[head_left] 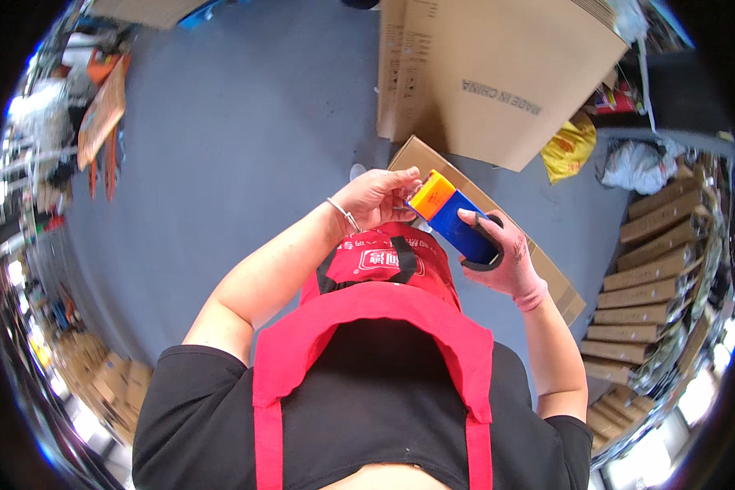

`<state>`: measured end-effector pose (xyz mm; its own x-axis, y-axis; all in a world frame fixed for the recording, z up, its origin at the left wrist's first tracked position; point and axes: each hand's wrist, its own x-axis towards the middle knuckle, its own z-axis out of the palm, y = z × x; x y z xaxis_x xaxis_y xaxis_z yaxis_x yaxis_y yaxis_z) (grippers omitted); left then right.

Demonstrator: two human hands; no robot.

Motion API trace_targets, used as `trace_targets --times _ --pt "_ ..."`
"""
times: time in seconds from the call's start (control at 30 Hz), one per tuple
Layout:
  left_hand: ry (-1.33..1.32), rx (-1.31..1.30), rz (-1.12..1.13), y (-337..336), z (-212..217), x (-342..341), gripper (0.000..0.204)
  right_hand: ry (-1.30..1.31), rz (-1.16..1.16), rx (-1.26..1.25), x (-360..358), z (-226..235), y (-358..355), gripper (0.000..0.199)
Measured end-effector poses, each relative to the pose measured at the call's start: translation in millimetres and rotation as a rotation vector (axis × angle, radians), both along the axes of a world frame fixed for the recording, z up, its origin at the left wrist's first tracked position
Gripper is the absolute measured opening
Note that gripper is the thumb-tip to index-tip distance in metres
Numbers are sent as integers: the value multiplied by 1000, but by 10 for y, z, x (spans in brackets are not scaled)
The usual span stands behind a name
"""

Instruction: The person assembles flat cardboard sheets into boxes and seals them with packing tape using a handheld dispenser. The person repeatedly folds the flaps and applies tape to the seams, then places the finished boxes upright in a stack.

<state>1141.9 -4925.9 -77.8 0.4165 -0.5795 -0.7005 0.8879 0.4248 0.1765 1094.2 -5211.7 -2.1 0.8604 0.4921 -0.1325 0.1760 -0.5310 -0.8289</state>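
Note:
A small blue box with an orange end (453, 219) is held in front of my chest, above a red apron. My right hand (498, 253), in a pink and black glove, grips the blue lower part of the box. My bare left hand (376, 198), with a bracelet on the wrist, touches the orange end with its fingertips.
A large flat brown cardboard sheet (490, 73) leans at the top. A long flattened carton (547, 269) lies on the grey floor (245, 147) behind the hands. Stacked folded cartons (653, 278) fill the right side. A yellow bag (570, 147) and cluttered shelves (57, 131) stand at the edges.

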Motion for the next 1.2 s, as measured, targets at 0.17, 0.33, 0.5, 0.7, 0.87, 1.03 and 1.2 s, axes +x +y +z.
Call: trace_targets --times 0.17,0.33,0.5,0.7,0.87,1.03,1.2 --pt "-216 249 41 -35 -125 -89 27 73 141 -55 292 -5 6 79" --pt "-284 426 140 282 -542 -23 20 160 119 -181 266 117 -7 81" --pt "-364 540 46 329 -969 79 20 207 162 -350 314 245 178 85" --pt "-545 1174 -146 -164 -1595 -342 65 240 171 -435 319 300 269 80" --pt "-823 858 123 -375 -1116 -291 56 218 177 -447 303 266 252 80" --pt "-1012 942 -80 -501 -1041 -255 84 223 137 -450 273 302 172 80" --pt "-928 898 -148 -596 -1153 -100 90 191 218 -589 444 387 75 78"
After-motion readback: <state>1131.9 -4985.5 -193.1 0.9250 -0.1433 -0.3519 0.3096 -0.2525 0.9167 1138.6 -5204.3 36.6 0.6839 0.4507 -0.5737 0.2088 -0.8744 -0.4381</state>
